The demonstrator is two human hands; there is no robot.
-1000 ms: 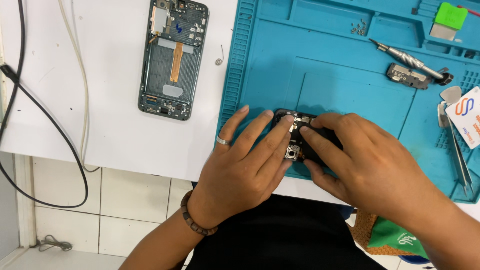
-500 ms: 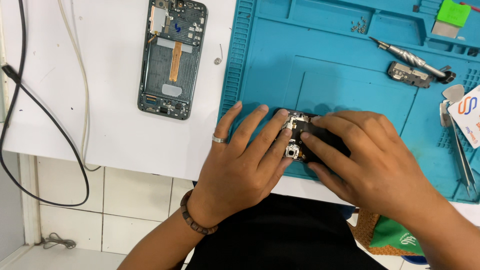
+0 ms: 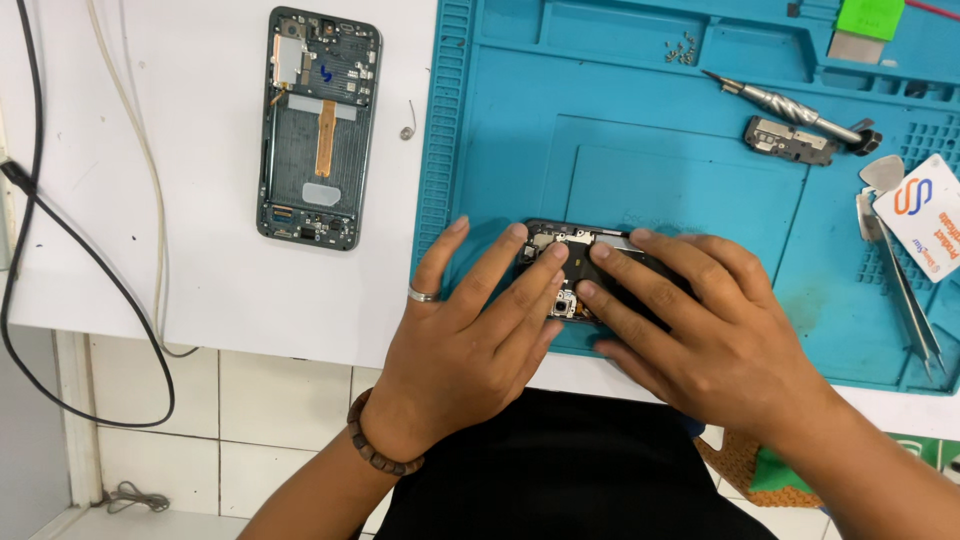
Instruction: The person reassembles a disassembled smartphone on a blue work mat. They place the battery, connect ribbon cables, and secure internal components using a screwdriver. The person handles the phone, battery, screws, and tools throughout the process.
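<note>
Pinned flat under both hands near the front edge of the blue silicone repair mat (image 3: 690, 200): a small dark phone part with exposed metal shields and connectors (image 3: 560, 250), probably kept there because the mat grips it and keeps loose bits from rolling away. Left hand (image 3: 470, 340), ringed on one finger and with a brown bead bracelet (image 3: 378, 452) at the wrist, spread fairly wide and flat, two fingertips (image 3: 556, 254) pressing the part's upper left end, the other fingers resting on the mat beside it. Right hand (image 3: 710, 330) likewise flattened and splayed, fingers covering most of the part's right side, one tip meeting the left hand's at the middle; nothing gripped or lifted by either, only pressed down, as if to seat or steady something. Set aside on the bare white surface (image 3: 200, 280), well apart to the left: an opened grey phone chassis with a copper-coloured flex ribbon down its middle (image 3: 318, 125), lying face down and square to the mat, out of the way of the pressing. Just beside it, a small bent metal pin (image 3: 408, 128). Parked along the mat's far right, within reach yet clear of the work: a silver twisted-grip screwdriver (image 3: 790, 105), a small grey module (image 3: 790, 140), a cluster of tiny screws (image 3: 682, 48) in a tray pocket, slim metal tweezers (image 3: 910, 300), and a white plastic card (image 3: 925, 215). Black and white cables (image 3: 40, 230) trailing off the left edge.
</note>
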